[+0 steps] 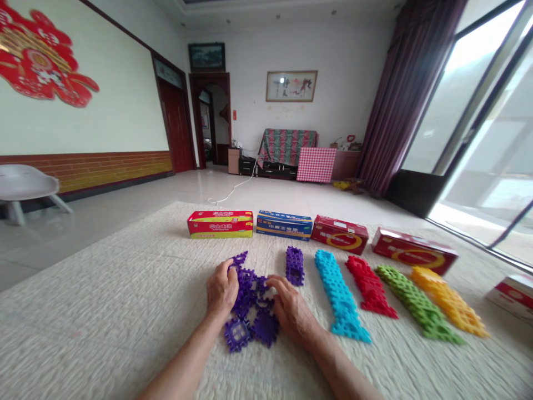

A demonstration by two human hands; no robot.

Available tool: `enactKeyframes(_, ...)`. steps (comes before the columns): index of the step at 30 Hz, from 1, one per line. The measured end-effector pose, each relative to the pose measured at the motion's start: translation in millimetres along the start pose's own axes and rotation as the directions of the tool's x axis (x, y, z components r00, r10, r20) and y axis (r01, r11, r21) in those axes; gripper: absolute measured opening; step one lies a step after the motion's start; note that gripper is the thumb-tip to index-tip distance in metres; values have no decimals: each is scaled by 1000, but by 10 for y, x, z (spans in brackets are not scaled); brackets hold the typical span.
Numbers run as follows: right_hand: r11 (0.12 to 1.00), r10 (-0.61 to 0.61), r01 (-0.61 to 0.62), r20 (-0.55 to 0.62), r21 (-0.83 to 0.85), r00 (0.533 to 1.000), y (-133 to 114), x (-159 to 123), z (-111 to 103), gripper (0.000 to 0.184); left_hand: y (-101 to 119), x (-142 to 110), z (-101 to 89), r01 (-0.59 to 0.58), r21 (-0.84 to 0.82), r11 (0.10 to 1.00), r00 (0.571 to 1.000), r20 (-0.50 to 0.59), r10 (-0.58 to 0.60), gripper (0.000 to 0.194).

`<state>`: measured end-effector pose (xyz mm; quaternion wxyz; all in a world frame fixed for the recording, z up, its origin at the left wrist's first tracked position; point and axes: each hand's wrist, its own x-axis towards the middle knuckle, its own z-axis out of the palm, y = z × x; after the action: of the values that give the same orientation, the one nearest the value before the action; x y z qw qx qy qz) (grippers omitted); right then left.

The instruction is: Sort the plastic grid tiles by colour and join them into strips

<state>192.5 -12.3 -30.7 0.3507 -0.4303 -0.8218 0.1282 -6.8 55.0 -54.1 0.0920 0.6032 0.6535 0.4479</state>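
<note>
My left hand (pixel 222 289) grips the top of a cluster of purple interlocking plastic pieces (pixel 245 297) lying on a cream quilted mat (pixel 104 316). My right hand (pixel 291 311) presses its fingers onto the same cluster from the other side. A separate purple strip (pixel 295 266) lies just beyond. To the right lie a blue strip (pixel 339 294), a red strip (pixel 370 287), a green strip (pixel 418 304) and a yellow strip (pixel 449 301), all of similar plastic pieces.
A row of boxes stands along the mat's far edge: a red-and-yellow box (pixel 220 224), a blue box (pixel 284 225) and red boxes (pixel 339 234). A white chair (pixel 25 186) stands left, a glass door (pixel 470 122) right, and a white cable (pixel 233 189) crosses the tiled floor.
</note>
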Motion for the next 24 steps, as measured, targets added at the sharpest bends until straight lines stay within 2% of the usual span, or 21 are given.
enactKeyframes(3, 1000, 8, -8, -16, -5, 1000, 1, -8, 10, 38, 7, -5, -5, -2, 8, 1000, 1000, 2, 2, 37)
enactKeyframes(5, 1000, 2, -2, 7, -12, 1000, -18, -17, 1, 28, 13, -6, -10, -10, 11, 1000, 1000, 7, 10, 37)
enactKeyframes(7, 1000, -8, 10, 58, -19, 998, -53, -28, -22, 28, 17, -5, -12, -18, 10, 1000, 1000, 9, 18, 36)
enactKeyframes(12, 997, -3, 23, 261, -71, 965, -153, -46, -74, 85, 2, -4, 0, -9, -1, 1000, 1000, -1, 9, 34)
enactKeyframes(14, 995, 19, 10, 295, -97, 955, -179, -42, -58, 96, -9, -10, 6, -20, -6, 1000, 1000, -2, 20, 34)
enactKeyframes(17, 993, 26, 5, 258, -117, 966, -184, -25, 19, 91, -13, -18, 4, -41, -11, 999, 999, -1, 41, 34)
enactKeyframes(20, 992, 20, -3, 135, -125, 991, -143, -1, 126, 76, 13, 1, -12, -33, 7, 999, 999, 15, 32, 34)
enactKeyframes(22, 991, 35, -30, 35, -127, 999, -110, 12, 176, 66, 49, 42, -30, -4, 36, 999, 998, 59, 2, 33)
enactKeyframes(24, 992, 31, -32, -17, -120, 999, -98, 15, 190, 60, 89, 107, -53, 18, 69, 997, 992, 121, -26, 32)
